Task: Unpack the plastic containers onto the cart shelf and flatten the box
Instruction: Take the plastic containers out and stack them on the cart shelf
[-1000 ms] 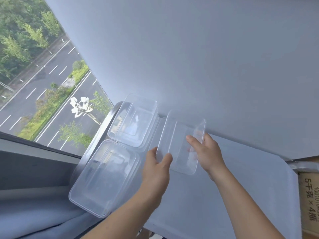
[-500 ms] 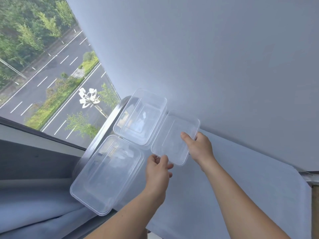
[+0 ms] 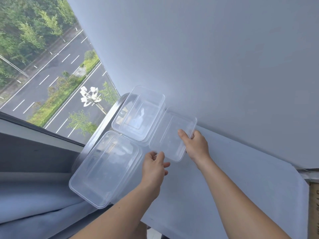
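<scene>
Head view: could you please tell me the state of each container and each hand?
near container: lying at the left edge of the shelf, untouched.
far container: lying beside the wall, untouched.
third container: held at its right edge.
right hand: grips third container, thumb on top.
left hand: fingertips at its near corner; grip unclear.

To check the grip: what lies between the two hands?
The small clear container, held by the left hand and right hand at opposite edges; head view.

Upper-floor room: window [image 3: 51, 66] overlooks road [image 3: 34, 90], trees [image 3: 25, 31].
</scene>
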Tool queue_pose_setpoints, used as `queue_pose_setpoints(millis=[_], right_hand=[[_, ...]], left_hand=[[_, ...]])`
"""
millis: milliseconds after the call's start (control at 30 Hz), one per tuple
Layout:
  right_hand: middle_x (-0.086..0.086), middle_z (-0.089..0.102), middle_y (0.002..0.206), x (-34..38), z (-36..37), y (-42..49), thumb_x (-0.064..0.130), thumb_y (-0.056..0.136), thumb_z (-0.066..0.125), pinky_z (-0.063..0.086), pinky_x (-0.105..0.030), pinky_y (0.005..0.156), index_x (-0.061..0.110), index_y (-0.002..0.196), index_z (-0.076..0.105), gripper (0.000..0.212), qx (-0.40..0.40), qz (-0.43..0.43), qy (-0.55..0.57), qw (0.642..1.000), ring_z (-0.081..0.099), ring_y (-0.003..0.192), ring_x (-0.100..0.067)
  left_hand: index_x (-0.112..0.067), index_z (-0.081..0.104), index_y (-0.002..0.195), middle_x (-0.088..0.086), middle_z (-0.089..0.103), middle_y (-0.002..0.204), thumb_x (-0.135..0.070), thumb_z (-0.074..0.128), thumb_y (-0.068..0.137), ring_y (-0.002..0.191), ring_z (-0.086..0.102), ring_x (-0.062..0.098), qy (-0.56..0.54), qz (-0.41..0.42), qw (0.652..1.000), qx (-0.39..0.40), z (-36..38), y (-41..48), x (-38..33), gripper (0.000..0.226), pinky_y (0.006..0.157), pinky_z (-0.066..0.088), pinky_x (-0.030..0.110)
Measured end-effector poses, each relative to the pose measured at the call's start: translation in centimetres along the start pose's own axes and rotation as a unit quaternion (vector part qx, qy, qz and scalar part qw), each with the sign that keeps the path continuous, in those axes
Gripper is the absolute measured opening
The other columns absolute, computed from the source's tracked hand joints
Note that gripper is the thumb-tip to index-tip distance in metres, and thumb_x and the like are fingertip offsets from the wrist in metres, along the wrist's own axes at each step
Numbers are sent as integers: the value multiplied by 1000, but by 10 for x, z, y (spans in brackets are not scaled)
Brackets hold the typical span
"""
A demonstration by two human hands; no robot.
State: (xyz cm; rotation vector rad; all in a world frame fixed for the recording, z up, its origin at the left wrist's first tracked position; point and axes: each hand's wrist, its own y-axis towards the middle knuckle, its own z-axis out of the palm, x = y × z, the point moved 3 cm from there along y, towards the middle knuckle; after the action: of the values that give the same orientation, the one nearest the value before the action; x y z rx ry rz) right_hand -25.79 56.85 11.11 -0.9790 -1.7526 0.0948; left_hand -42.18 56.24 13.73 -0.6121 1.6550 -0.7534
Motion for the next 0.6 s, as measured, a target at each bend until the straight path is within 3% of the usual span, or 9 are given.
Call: queue_pose_setpoints(millis=[67,133,233,300,433,600], right_hand=[[1,57,86,-1,-3,-4,54,89,62,43,-33,66,15,86,51,40,0,-5,-13,1000,59,80,-23],[-2,60,107,-3,-7,-10,55,90,59,42,-32,73,12,110,56,47,4,-10,-30,1000,61,96,-24],[-1,54,132,-4,-17,-25,53,94,55,40,-31,88,13,139,46,61,10,-22,-55,998,55,117,-21],[-2,50,138,-3,-25,-40,53,95,53,39,-31,93,13,143,43,63,17,-47,-83,995,52,123,-20],[-3,46,146,-3,-45,-75,56,95,48,39,-39,107,14,144,44,65,19,-100,-144,984,48,131,-19],[2,43,149,-2,-78,-135,57,96,45,35,-40,112,17,145,44,64,-4,-136,-156,978,41,137,-16]], left_hand=[[-11,48,132,0,58,120,-31,50,100,95,69,15,6,5,1000,-2,-1,-4,0,38,75,52,32],[-12,47,134,-1,57,121,-31,49,100,96,68,14,14,14,1000,-3,-2,-11,-1,39,74,51,30],[-13,46,136,-2,56,122,-30,48,100,97,66,12,43,20,999,7,-2,-25,2,40,73,49,28],[-14,45,137,-2,55,125,-31,48,99,100,63,11,88,36,995,21,-4,-37,4,41,77,51,30],[-14,39,146,-3,49,140,-36,50,99,121,54,15,259,131,955,60,-11,-59,3,54,104,46,40],[-17,39,147,-2,43,150,-42,46,99,125,49,13,397,243,881,87,-24,-98,-11,54,109,38,37]])
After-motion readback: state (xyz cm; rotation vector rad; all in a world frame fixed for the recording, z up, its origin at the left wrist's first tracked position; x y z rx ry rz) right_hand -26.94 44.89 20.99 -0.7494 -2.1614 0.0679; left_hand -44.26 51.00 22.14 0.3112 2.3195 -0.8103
